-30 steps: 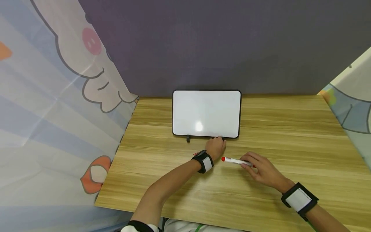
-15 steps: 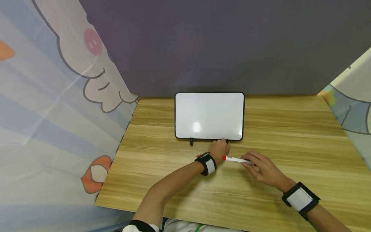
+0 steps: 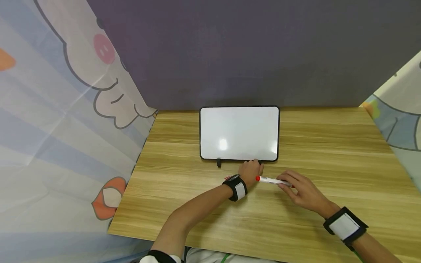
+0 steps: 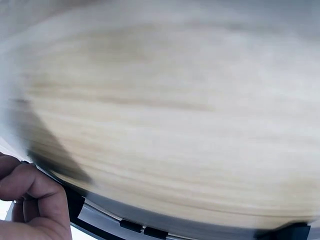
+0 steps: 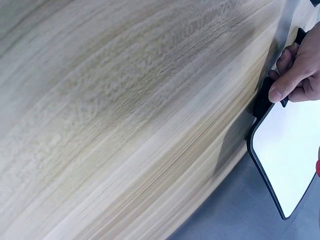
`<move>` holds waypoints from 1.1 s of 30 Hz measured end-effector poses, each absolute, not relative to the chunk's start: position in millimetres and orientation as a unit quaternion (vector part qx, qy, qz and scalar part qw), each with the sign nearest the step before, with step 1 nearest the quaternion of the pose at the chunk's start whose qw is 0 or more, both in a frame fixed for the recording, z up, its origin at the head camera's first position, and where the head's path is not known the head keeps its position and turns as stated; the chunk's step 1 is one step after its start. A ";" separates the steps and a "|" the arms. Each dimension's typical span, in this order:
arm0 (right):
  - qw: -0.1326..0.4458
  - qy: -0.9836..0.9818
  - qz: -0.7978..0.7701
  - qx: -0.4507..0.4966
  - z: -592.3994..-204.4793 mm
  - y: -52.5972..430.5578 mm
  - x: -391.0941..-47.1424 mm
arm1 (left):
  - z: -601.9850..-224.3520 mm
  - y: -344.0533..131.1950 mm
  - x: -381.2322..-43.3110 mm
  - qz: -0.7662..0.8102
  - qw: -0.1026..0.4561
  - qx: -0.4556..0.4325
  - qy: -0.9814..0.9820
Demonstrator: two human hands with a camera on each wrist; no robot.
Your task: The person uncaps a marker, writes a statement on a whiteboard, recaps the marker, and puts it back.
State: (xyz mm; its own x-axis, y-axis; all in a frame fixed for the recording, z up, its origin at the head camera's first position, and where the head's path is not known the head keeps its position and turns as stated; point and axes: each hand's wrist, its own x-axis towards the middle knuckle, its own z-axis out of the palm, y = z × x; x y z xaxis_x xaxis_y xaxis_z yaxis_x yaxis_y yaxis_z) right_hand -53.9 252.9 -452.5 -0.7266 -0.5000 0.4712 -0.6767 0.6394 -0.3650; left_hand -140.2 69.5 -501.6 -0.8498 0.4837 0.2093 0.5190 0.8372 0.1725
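A small whiteboard (image 3: pixel 239 133) with a black frame stands on black feet near the back of the table. My left hand (image 3: pixel 250 172) is at its lower right edge. In the right wrist view, that left hand (image 5: pixel 300 75) has thumb and curled fingers around the board's edge by a black foot (image 5: pixel 263 97). The other black foot (image 3: pixel 219 163) shows at the board's lower left. My right hand (image 3: pixel 300 191) pinches a white marker (image 3: pixel 271 180) with a red end, held level and pointing left towards the left wrist. Only a red bit of the marker (image 5: pixel 318 167) shows at the right wrist view's edge.
The wood-grain table (image 3: pixel 171 204) ends at a dark grey panel (image 3: pixel 250 54) behind the whiteboard. A cartoon-printed curtain (image 3: pixel 59 153) hangs along the left side, and another printed cloth (image 3: pixel 399 120) is at the right. Each wrist wears a black strap.
The whiteboard has slid a little to the right and towards me, with my left hand holding its lower edge. My right hand and the marker have shifted slightly right.
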 end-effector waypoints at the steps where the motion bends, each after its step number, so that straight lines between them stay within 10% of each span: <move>1: 0.167 -0.890 0.266 0.331 -451.9 252.7 -53.5 | -500.4 69.2 -139.6 -0.113 0.072 -0.262 -0.956; 33: 0.142 -0.904 0.267 0.302 -454.3 263.5 -43.4 | -500.8 69.2 -128.2 -0.134 0.023 -0.286 -0.948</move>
State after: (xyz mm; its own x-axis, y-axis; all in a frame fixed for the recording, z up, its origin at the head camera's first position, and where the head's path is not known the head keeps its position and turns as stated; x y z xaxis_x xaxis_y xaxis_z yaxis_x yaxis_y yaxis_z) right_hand -43.4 263.5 -454.3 -0.7779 -0.4698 0.4173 -0.6211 0.6758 -0.3969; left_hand -128.2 69.2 -500.8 -0.8349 0.5371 0.1200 0.5493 0.7999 0.2418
